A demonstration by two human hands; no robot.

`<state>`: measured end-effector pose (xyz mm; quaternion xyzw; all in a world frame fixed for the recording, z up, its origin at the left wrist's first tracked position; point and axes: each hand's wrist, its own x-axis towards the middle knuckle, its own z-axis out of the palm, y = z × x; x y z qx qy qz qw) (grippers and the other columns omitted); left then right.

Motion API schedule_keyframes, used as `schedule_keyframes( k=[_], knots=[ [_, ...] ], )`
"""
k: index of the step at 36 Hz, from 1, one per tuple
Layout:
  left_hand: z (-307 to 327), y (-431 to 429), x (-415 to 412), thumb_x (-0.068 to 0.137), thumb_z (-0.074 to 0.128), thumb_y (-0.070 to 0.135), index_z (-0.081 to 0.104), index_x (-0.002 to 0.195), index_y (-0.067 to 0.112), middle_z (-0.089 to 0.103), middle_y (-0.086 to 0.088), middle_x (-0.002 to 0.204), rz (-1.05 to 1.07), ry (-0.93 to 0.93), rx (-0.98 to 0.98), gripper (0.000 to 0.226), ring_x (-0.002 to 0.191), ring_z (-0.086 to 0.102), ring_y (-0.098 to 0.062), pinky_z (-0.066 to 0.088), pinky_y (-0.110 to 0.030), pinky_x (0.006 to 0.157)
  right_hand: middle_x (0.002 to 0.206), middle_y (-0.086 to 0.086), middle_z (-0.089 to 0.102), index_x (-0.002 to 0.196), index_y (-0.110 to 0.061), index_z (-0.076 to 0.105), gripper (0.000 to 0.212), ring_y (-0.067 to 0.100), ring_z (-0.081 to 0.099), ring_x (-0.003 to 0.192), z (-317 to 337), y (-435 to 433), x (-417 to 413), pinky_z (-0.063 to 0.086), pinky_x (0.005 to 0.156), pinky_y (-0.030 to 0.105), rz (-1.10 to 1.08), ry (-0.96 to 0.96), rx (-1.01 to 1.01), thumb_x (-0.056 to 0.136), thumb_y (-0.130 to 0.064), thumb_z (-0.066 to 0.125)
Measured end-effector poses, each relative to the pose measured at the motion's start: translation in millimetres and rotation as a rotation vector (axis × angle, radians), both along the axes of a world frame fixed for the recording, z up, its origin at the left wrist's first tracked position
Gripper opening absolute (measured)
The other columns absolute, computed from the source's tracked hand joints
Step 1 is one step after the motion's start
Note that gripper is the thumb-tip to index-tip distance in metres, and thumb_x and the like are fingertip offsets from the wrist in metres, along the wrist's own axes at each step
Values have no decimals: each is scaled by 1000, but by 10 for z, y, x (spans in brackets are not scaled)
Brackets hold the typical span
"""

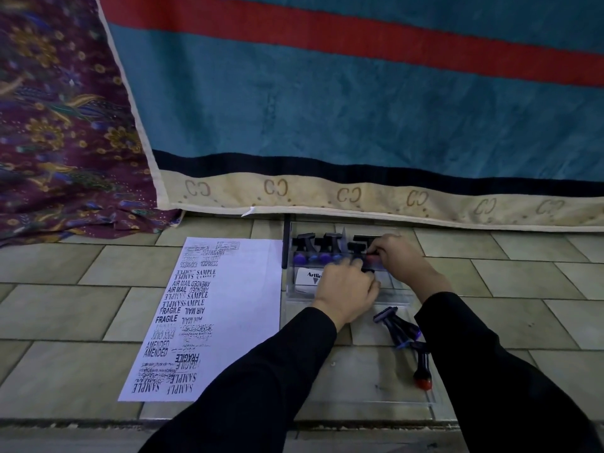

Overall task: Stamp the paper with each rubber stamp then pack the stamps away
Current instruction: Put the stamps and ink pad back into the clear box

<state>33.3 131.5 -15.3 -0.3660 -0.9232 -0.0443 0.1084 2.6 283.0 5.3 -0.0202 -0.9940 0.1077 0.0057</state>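
Note:
A white paper (242, 289) covered with black stamp marks lies on the tiled floor at left. To its right stands a clear plastic box (397, 297) with several black rubber stamps (318, 246) with purple knobs lined up inside. My left hand (348, 291) reaches into the box with curled fingers among the knobs. My right hand (397, 258) pinches a red-capped stamp (372, 259) at the right end of the row. Three loose stamps lie on the clear lid (369, 380) nearer me: two purple-knobbed stamps (397, 326) and a red-knobbed stamp (422, 367).
A teal carpet with a red stripe and cream border (359, 125) hangs just behind the box. A purple floral cloth (58, 125) lies at far left. A black pen-like rod (286, 245) stands between paper and box. Olive floor tiles (65, 322) surround everything.

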Motion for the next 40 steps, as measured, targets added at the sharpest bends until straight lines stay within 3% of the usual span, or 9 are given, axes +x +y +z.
schedule_keyframes(
  k=[3,7,12,16,21,25,28,36,40],
  knots=[
    [-11,-69,9,100,30,40,61,116,19,57,-6,114,-7,41,50,42,107,50,-25,39,-40,82,111,18,66,107,-1,67,23,30,60,102,-8,0,54,35,82,26,7,49,-36,88,-2,54],
    [-30,-182,109,96,40,35,59,117,20,58,-2,107,-68,78,188,33,102,52,-21,44,-36,81,107,18,64,104,-2,68,25,30,60,98,11,38,207,41,87,26,-12,196,-152,87,5,51],
    [-138,-261,344,96,44,29,54,124,18,60,-4,108,-190,-161,240,32,105,55,-23,48,-37,83,94,4,68,95,-12,71,18,16,63,80,93,129,638,44,73,16,-84,329,-326,84,-1,61],
    [-234,-231,490,97,46,30,45,136,22,58,-6,121,-212,-265,186,40,114,53,-25,49,-42,89,88,-3,69,93,-17,70,15,12,64,82,51,245,1014,45,68,17,-196,163,-490,84,-6,65],
    [-265,-132,585,95,51,30,45,134,21,55,-7,127,-234,-287,182,41,114,54,-28,51,-42,85,85,-8,69,90,-20,70,18,5,65,79,-99,281,1307,44,64,11,-258,15,-498,79,-5,71],
    [-248,-60,611,93,52,30,46,132,21,54,-10,124,-224,-300,140,40,110,54,-31,50,-44,82,85,-1,71,90,-19,72,19,9,66,78,-190,266,1356,46,64,14,-279,-93,-474,76,-6,74],
    [-245,-28,628,93,51,29,51,128,20,52,-12,119,-209,-312,107,37,106,54,-33,48,-43,79,80,2,72,87,-21,72,19,11,66,75,-203,269,1355,45,58,9,-289,-111,-476,75,-8,76],
    [-247,9,652,91,57,37,51,128,17,52,-14,121,-202,-308,71,43,107,54,-34,47,-43,78,62,-18,66,76,-27,71,21,-9,57,57,-155,227,1323,39,49,2,-285,-184,-465,71,-8,79],
    [-237,-18,654,90,57,33,51,127,16,52,-14,114,-187,-306,65,41,102,55,-35,47,-42,77,71,-7,70,79,-23,73,20,0,60,64,-154,228,1298,40,53,2,-276,-192,-438,68,-8,81]
  ],
)
